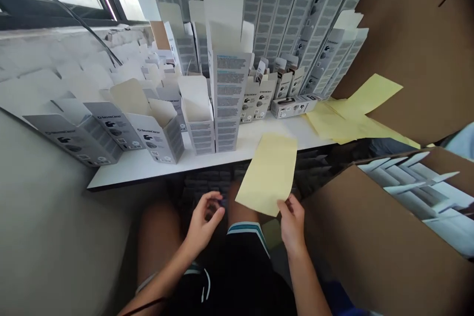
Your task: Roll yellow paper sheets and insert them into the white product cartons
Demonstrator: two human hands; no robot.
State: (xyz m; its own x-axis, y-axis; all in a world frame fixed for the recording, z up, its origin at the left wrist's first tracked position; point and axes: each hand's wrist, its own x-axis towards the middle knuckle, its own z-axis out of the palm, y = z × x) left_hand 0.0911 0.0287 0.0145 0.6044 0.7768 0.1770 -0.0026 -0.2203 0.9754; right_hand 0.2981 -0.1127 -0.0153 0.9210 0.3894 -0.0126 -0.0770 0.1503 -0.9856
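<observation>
Between thumb and fingers, my right hand pinches the lower corner of a yellow paper sheet. The sheet's upper end reaches over the front edge of the white table. Left of it, above my lap, my left hand is held with curled fingers apart and nothing in them. A tall printed box with its top flap up stands on the table beyond the sheet. Shorter open-topped boxes stand to its left, and a small box lies on its side to the right.
More yellow sheets lie in a loose pile at the table's right end. A large brown carton full of white flat pieces stands at my right. Rows of tall boxes fill the back. A black cable hangs by the window.
</observation>
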